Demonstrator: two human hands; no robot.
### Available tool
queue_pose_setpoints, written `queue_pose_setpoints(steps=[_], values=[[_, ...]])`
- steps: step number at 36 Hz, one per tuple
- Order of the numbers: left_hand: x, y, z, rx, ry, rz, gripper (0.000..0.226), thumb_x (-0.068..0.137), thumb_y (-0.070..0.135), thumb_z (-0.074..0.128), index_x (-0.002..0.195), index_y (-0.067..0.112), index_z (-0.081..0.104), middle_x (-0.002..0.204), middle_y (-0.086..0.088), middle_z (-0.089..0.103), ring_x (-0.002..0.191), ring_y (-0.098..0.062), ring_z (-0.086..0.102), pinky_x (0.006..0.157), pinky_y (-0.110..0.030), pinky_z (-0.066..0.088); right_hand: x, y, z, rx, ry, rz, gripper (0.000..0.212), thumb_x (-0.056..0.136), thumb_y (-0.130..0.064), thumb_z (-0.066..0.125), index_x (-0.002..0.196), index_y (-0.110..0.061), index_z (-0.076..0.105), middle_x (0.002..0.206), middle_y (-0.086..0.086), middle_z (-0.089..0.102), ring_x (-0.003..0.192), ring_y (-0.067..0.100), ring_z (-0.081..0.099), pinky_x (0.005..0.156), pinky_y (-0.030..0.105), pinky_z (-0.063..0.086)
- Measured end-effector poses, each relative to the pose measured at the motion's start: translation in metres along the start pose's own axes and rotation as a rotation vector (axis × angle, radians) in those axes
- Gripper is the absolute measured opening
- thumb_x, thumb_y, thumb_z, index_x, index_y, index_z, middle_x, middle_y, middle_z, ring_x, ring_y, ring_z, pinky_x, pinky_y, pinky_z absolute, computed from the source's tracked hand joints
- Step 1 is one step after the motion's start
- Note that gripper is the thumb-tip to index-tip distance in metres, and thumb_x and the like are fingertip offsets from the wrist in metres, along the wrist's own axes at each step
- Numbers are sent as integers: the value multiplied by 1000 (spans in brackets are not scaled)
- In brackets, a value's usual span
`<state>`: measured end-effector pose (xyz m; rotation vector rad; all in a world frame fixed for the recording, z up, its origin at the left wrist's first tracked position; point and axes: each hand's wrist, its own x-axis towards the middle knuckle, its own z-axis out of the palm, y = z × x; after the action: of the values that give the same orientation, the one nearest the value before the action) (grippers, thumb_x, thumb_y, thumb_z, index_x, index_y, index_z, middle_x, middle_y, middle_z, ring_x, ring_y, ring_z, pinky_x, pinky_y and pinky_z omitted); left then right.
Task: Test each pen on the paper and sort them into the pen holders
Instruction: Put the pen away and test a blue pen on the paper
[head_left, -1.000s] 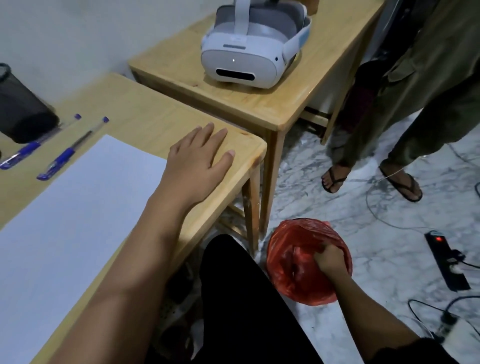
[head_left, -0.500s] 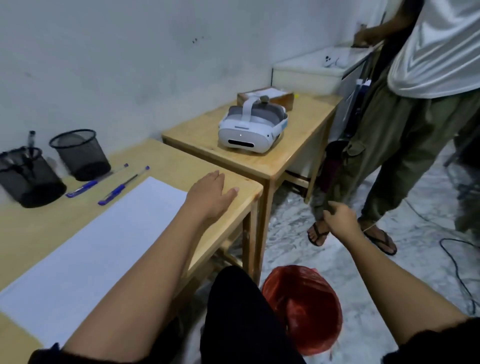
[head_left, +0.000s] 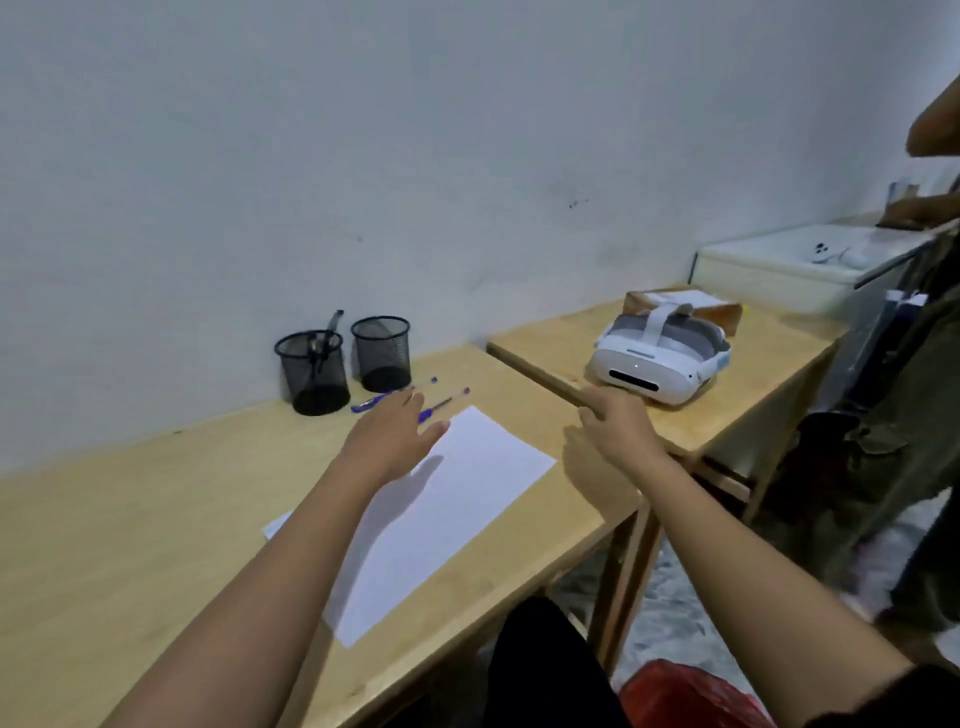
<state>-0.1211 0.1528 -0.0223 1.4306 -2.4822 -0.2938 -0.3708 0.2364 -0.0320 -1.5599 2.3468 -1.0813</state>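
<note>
A white sheet of paper (head_left: 447, 514) lies on the wooden table (head_left: 156, 545). Two blue pens lie beyond its far corner: one pen (head_left: 387, 396) nearer the holders, the other pen (head_left: 447, 402) closer to the paper. My left hand (head_left: 389, 439) hovers open over the paper's far corner, fingertips partly covering both pens. Against the wall stand two black mesh pen holders: the left holder (head_left: 314, 374) has a dark pen in it, the right holder (head_left: 383, 354) looks empty. My right hand (head_left: 618, 423) hangs over the table's right end, fingers loosely bent, holding nothing.
A second wooden table (head_left: 753, 374) to the right carries a white headset (head_left: 660, 358) and a cardboard box (head_left: 685, 304). Another person (head_left: 914, 441) stands at the far right. A red bag (head_left: 685, 696) sits on the floor beside my black-clad leg.
My right hand rose from the red bag on the floor to above the table's right end. My left hand lifted off the table corner and moved toward the pens. The view tilted up.
</note>
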Motion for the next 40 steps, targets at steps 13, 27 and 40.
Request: queue_pose_setpoints(steps=[13,27,40], values=[[-45,-133,0,-77,-23,-302,62,95,50,35,140,7,35,156,-10,21,144,-22,16,115,-35,20,55,-99,128,3,-384,-303,34,83,-5,59,117,-4,63,125,10,60,119,22,52,88,14,31],[-43,-143,6,-161,36,-337,55,93,40,49,136,6,43,149,-8,34,138,-23,30,108,-27,25,74,-138,169,84,-609,-552,13,77,-10,71,89,-10,75,94,10,69,89,20,59,80,30,44],[-42,-122,-5,-648,434,-310,21,84,11,66,105,12,69,92,1,66,86,-11,61,84,-26,50,41,-182,172,254,-622,-718,11,78,-11,70,88,-13,75,85,5,69,82,21,63,79,38,51]])
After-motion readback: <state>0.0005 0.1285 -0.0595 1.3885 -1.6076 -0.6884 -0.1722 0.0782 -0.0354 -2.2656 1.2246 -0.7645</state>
